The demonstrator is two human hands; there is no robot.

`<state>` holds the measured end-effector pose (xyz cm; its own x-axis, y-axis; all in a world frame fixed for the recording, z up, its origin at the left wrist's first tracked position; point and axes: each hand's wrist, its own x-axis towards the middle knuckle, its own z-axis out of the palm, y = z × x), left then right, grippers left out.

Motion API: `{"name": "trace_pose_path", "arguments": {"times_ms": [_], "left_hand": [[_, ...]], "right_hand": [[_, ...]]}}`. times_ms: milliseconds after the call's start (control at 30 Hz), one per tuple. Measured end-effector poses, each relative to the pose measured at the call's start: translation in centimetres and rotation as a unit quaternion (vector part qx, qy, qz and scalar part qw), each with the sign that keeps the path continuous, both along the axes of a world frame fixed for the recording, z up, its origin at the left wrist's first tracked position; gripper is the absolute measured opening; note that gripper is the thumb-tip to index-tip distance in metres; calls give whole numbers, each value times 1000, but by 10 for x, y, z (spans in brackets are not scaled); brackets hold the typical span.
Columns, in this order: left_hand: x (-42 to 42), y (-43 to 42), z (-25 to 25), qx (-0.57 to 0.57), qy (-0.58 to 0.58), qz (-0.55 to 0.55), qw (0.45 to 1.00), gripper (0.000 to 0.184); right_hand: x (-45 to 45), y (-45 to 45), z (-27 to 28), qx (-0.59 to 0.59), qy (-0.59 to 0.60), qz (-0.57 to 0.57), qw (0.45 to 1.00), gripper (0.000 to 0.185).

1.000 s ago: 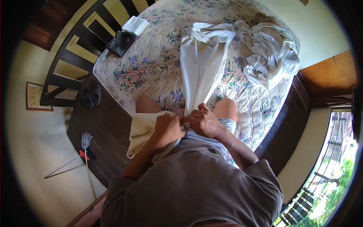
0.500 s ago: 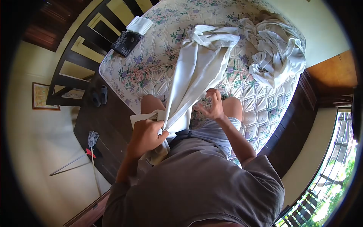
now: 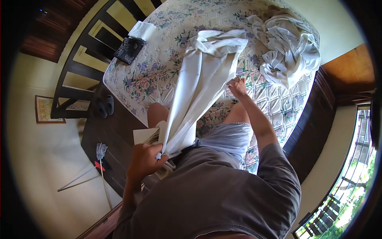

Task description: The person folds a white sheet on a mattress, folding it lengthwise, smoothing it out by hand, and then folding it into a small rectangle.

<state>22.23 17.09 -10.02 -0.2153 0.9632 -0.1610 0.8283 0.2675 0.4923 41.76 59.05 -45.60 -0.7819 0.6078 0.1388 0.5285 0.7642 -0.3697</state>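
Note:
A long white cloth (image 3: 203,75) stretches from the middle of the floral mattress (image 3: 159,59) down to my lap. My left hand (image 3: 146,160) is closed around its gathered near end, at the left of my waist. My right hand (image 3: 238,87) reaches forward over the mattress beside the cloth's right edge; its fingers are partly bent and apart, and nothing shows in them. More cream cloth (image 3: 185,137) lies over my left thigh, under the gathered end.
Crumpled white cloth (image 3: 288,51) lies at the mattress's right. A black folded item (image 3: 129,50) and a white folded cloth (image 3: 141,30) rest by the dark headboard (image 3: 81,59). Slippers (image 3: 105,106) and a mop (image 3: 102,151) are on the left.
My left hand has drawn the cloth's gathered end down and left. My right hand has let go of it and moved forward and right over the mattress.

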Motion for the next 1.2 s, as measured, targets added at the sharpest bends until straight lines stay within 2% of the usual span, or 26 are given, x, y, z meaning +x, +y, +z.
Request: {"name": "trace_pose_path", "arguments": {"times_ms": [133,333,400,467,567,667,700,733,800,900,1000,1067,1100,1133,1200], "left_hand": [[6,-10,4,-21,-3,29,999,28],[6,-23,4,-49,13,58,997,27],[6,-27,4,-65,20,62,996,27],[5,-31,3,-83,20,65,994,27],[3,-37,-1,-107,11,69,992,27],[1,-41,-3,-116,-4,79,990,29],[2,-46,-7,-118,-11,87,989,29],[2,-49,-9,-119,-18,94,988,30],[1,-54,-13,-136,-24,95,986,30],[-1,-59,-17,-148,-46,105,982,30],[-5,-63,-24,-155,-68,112,979,31],[-7,-66,-29,-157,-90,125,975,33],[-9,-67,-30,-157,-103,136,973,33],[-11,-67,-32,-157,-118,147,970,34],[-18,-66,-30,-168,-125,156,965,34]], "right_hand": [[-2,32,7,39,-33,26,998,10],[-2,47,38,101,67,92,988,10],[-10,54,48,63,-22,125,990,10],[-25,62,48,25,-63,165,984,11],[-55,70,58,-53,-94,170,980,9],[-102,101,55,-115,-85,235,962,10],[-119,105,62,-80,-64,261,960,16],[-141,111,64,-97,-58,292,950,16],[-178,107,77,-127,-104,254,953,16],[-239,91,84,-157,-164,300,927,23],[-292,58,64,-101,-189,341,915,36],[-326,38,25,-31,-238,369,898,50],[-336,20,29,5,-272,372,888,60],[-350,7,19,-16,-317,343,884,58],[-365,-11,3,21,-318,391,863,71]]}}
